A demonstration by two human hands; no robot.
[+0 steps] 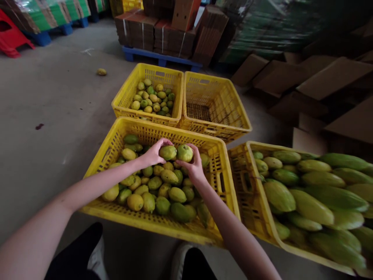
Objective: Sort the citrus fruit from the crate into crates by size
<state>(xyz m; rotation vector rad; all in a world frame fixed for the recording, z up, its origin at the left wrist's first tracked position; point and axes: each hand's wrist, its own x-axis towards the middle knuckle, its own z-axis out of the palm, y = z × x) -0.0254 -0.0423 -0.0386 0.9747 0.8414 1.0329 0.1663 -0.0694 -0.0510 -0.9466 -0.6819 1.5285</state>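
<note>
Over the near yellow crate [157, 229], my left hand [155, 152] is closed around a green-yellow, lemon-like fruit [168, 153]. Right beside it, my right hand [196, 165] grips a second, rounder fruit [184, 153] of the same sort, its end facing me. The two fruits are side by side, close together or touching. Below them, the crate holds many loose fruits [169, 177], from green to yellow, some with dark spots. My forearms hide part of the crate's left and right sides.
Behind stand a yellow crate of similar fruits [151, 99] and an empty yellow crate [217, 83]. At right, another crate [262, 210] holds longer green papaya-like fruits [311, 204]. One fruit [101, 72] lies on the floor. Flattened cardboard [332, 77] and a blue pallet [161, 58] are farther back.
</note>
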